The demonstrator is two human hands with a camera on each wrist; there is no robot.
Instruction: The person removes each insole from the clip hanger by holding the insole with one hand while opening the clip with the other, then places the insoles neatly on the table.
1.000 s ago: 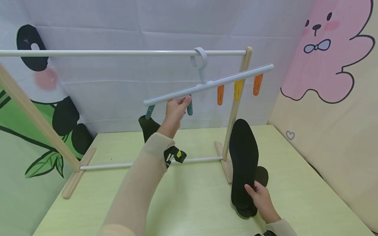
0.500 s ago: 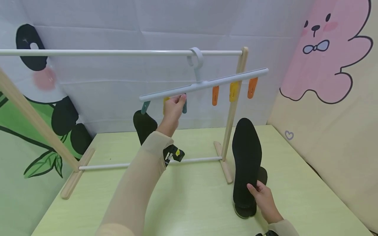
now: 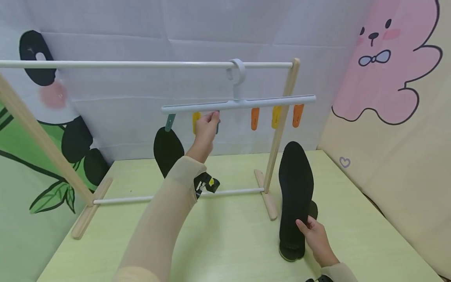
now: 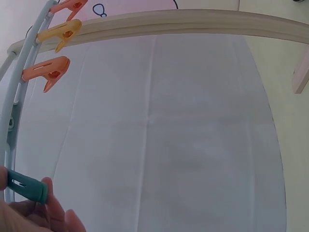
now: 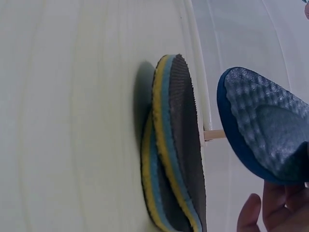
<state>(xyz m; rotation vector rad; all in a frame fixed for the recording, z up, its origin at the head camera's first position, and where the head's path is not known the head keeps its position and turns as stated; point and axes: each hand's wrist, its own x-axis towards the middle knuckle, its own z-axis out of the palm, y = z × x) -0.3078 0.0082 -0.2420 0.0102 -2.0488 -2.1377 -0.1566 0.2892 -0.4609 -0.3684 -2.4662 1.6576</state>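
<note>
A white clip hanger hangs by its hook from the rack's top rail, its bar almost level. My left hand pinches its bar beside a teal clip; the clip's free end lies against the fingers in the left wrist view. A black insole dangles from the teal clip at the bar's left end, partly behind my arm. My right hand holds another black insole upright over the table. Its blue textured underside faces the right wrist view. Below lie two stacked insoles with yellow and blue layers.
The rack has wooden side legs, a white top rail and a low rail. Orange and yellow clips hang along the bar's right half. Cloth walls border the pale table.
The hanger's raised right end has come down, so the bar is now nearly level. The hung insole has risen slightly with the left end. The insole in my right hand has shifted slightly right.
</note>
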